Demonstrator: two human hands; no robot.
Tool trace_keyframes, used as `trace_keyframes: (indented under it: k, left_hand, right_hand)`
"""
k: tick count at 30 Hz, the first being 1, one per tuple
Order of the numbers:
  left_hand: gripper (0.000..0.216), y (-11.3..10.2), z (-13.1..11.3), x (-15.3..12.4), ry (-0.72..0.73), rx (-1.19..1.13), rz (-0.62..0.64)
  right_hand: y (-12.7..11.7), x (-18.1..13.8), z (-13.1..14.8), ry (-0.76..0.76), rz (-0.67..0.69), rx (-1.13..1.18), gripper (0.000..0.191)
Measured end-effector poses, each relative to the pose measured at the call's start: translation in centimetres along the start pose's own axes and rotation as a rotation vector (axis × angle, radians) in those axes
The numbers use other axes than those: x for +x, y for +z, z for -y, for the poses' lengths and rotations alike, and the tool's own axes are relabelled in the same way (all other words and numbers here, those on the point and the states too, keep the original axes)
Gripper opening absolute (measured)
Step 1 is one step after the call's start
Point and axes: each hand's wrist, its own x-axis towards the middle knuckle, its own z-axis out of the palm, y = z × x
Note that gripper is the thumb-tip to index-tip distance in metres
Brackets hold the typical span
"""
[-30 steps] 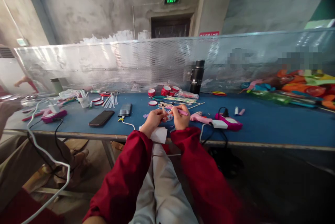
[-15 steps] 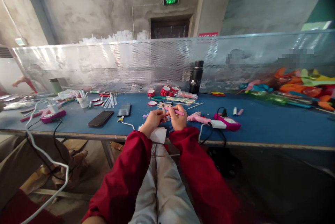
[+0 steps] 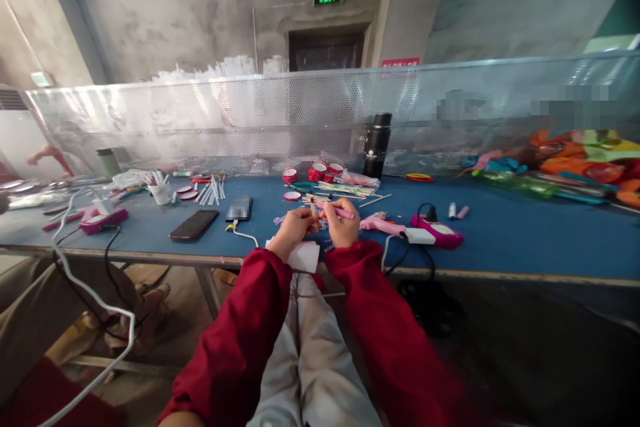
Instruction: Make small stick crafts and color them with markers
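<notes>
Pink pen [image 3: 344, 212] gripped in right hand [image 3: 343, 228], near centre of frame, tilted, held between thumb and fingers. Small dark-tipped stick [image 3: 313, 208] pinched upright in left hand [image 3: 294, 228], just beside pen; whether pen and stick are touching cannot be told. White paper [image 3: 306, 258] partly covered by left wrist, at table edge. Wooden sticks [image 3: 345, 190] scattered just above hands. Pink glue gun [image 3: 387, 224] laid right of right hand. Smartphone [image 3: 194, 224] placed left of centre. Black thermos [image 3: 377, 148] stood upright, upper right of hands.
</notes>
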Motion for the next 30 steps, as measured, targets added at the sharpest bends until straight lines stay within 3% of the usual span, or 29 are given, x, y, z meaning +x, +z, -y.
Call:
trace_keyframes:
  k: [4,10,16,23,30]
  left_hand:
    - [0.029,0.0,-0.1,-0.1,-0.010,-0.023,-0.004]
    - [0.040,0.1,-0.4,-0.1,-0.002,0.012,0.017]
    - [0.032,0.1,-0.5,-0.3,-0.023,-0.012,-0.005]
    - [0.048,0.3,-1.3,-0.7,0.035,0.028,0.029]
    - [0.038,0.5,-1.5,-0.8,-0.015,-0.025,-0.016]
  right_hand:
    - [-0.1,0.1,-0.2,0.009,-0.024,0.031,0.023]
    - [-0.1,0.0,-0.1,-0.013,0.054,0.005,0.022]
    - [-0.1,0.1,-0.4,-0.003,-0.038,-0.003,0.024]
    - [-0.1,-0.1,0.3,-0.002,0.059,-0.003,0.024]
    - [-0.1,0.1,-0.2,0.015,-0.033,0.018,0.023]
